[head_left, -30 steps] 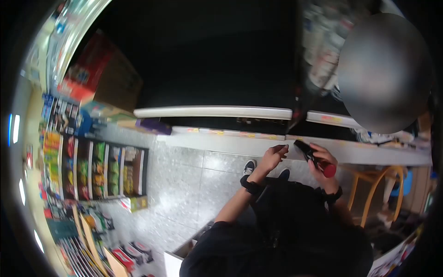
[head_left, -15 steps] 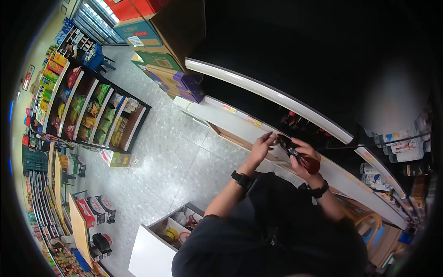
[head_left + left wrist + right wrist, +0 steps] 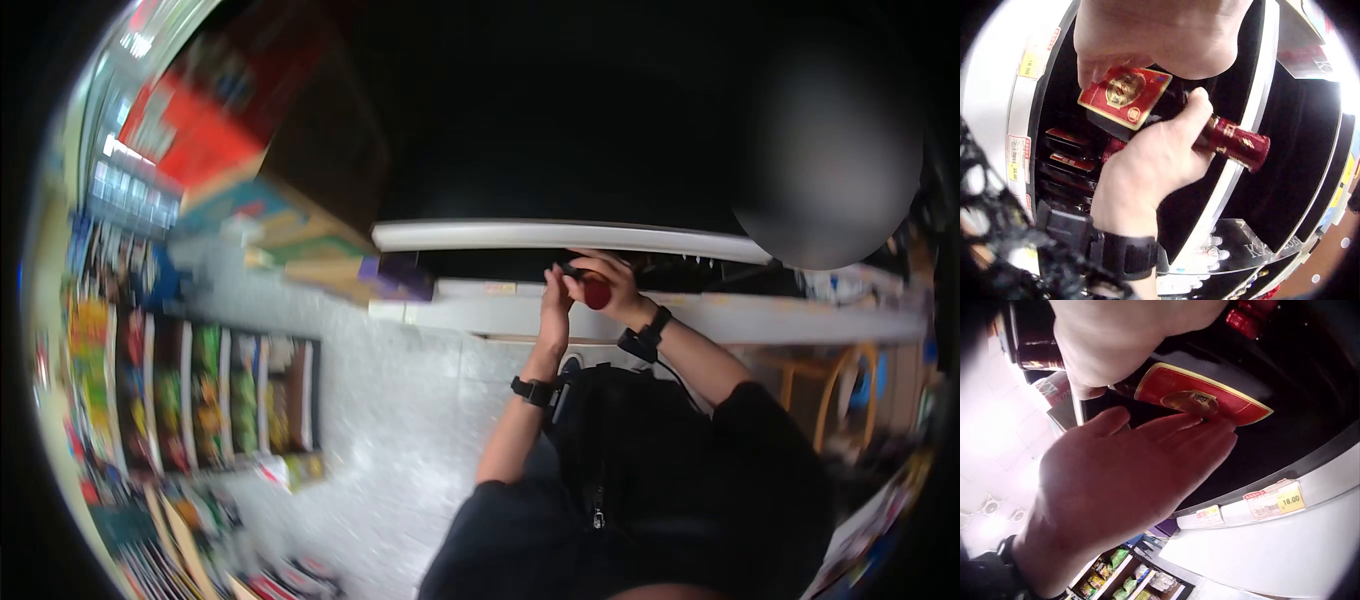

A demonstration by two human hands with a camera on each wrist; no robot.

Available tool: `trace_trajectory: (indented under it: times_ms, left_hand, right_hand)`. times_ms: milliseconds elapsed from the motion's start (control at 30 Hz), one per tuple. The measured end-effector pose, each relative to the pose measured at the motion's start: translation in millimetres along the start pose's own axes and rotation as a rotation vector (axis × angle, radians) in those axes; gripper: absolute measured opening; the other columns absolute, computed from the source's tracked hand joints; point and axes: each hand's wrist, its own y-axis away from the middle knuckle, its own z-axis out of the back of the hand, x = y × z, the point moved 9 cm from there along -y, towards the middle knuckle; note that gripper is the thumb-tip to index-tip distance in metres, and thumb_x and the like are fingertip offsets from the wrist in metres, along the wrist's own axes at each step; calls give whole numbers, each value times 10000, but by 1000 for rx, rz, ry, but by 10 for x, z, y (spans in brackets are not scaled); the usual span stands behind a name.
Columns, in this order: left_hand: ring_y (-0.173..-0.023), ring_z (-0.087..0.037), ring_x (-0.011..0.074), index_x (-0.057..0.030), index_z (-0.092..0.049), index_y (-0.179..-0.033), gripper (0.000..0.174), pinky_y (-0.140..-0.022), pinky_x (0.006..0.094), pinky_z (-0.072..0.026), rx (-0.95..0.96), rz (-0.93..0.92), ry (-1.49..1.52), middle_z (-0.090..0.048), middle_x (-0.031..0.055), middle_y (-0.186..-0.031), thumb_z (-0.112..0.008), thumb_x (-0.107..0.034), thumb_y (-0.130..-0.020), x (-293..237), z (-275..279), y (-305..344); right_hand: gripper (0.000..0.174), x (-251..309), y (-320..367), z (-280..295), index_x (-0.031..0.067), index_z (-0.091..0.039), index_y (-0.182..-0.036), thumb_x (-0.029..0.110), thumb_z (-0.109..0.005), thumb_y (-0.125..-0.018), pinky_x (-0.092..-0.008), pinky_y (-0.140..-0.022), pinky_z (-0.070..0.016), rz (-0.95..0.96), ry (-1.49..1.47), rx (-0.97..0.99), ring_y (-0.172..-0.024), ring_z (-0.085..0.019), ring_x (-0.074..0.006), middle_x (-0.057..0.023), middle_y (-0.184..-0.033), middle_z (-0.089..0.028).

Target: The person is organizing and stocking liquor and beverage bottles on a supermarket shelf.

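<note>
A dark wine bottle [image 3: 1235, 144] with a red foil neck is tilted over a low shelf, its red and gold label [image 3: 1204, 394] facing up. My right hand [image 3: 1147, 159] grips it near the neck, thumb over the shoulder. My left hand [image 3: 1129, 469] lies against the bottle, its straight fingers touching the label. In the head view the left hand [image 3: 555, 310] and right hand [image 3: 620, 285] are close together at the shelf front, with the bottle's red top [image 3: 597, 292] between them. Several dark bottles with red labels [image 3: 1072, 161] lie on the shelf beneath.
A white shelf edge [image 3: 560, 237] runs just above my hands. Price tags [image 3: 1275, 500] line the lower ledge. Stacked cartons [image 3: 330, 150] stand at the left end. A snack rack [image 3: 215, 390] is across the aisle, and a wooden chair [image 3: 825, 395] is at right.
The bottle, held in my right hand, has moved left and in over the shelf. My left hand, apart from it at first, has come against the bottle. The head view has swung back and forth.
</note>
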Motion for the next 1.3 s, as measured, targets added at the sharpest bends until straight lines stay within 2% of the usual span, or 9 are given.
trace_trajectory:
  times_ms: [67,200,467,667,867,1000,1100,1233,1300]
  left_hand:
    - [-1289,-401,208,8,-245,-1450,762,-1091,364,-291,14,-63,-10,-418,97,-1390,-297,-583,-971,-97,12,-166]
    - [-1234,-453,192,-55,-336,-1421,529,-1049,338,-331,36,-53,-223,-464,74,-1349,-388,-377,-1005,-259,-88,-204]
    - [-1136,-536,195,-3,-435,-1306,368,-963,312,-427,69,-85,-294,-533,121,-1262,-470,-69,-946,-227,-44,-458]
    - [-1089,-551,186,19,-434,-1294,419,-928,306,-445,150,-136,-456,-555,115,-1221,-558,-77,-905,-86,-75,-609]
    - [-1045,-565,174,25,-470,-1268,526,-907,305,-453,211,-204,-609,-577,102,-1180,-692,-138,-820,-119,-247,-678]
    - [-1121,-543,198,55,-471,-1280,558,-949,318,-432,183,-342,-936,-563,127,-1232,-683,-202,-832,-170,-225,-770]
    - [-1054,-577,230,46,-570,-1157,396,-899,352,-462,108,-415,-898,-610,162,-1162,-679,-160,-836,-219,-204,-727]
    - [-1036,-581,215,19,-601,-1123,340,-877,360,-473,165,-326,-633,-625,131,-1135,-670,-177,-854,-14,84,-920]
    - [-1156,-537,242,17,-459,-1294,408,-959,355,-441,186,-318,-1054,-527,166,-1285,-556,-130,-927,-104,-140,-772]
  right_hand:
    - [283,-129,-112,-140,105,-642,-987,188,-763,-745,-350,-714,-554,-66,92,31,-834,-672,-263,-74,-969,-682]
    - [237,-325,-121,-161,61,-679,-923,193,-761,-745,-372,-668,-520,-202,52,-219,-765,-659,-299,-111,-824,-679]
    - [258,-627,-118,-203,38,-666,-894,258,-711,-769,-402,-756,-499,-650,-117,-186,-864,-629,-335,-147,-869,-664]
    - [157,-724,-129,-122,42,-625,-737,186,-606,-796,-380,-632,-483,-898,-127,-204,-708,-632,-279,-129,-708,-637]
    - [154,-892,-60,-140,46,-644,-776,191,-601,-803,-411,-659,-483,-789,-130,-316,-740,-637,-299,-141,-759,-653]
    - [178,-835,-101,-116,50,-667,-839,211,-595,-815,-385,-709,-484,-816,-118,-111,-799,-645,-283,-129,-830,-679]
    - [141,-723,-165,-14,16,-640,-848,148,-632,-800,-371,-686,-481,-725,-186,-188,-733,-594,-215,-113,-822,-666]
    - [168,-611,-131,5,30,-648,-829,180,-575,-808,-405,-698,-487,-703,-65,-71,-799,-630,-330,-170,-816,-658]
    - [172,-481,-109,132,15,-638,-815,167,-556,-816,-455,-712,-492,-585,137,-171,-811,-619,-380,-201,-808,-646]
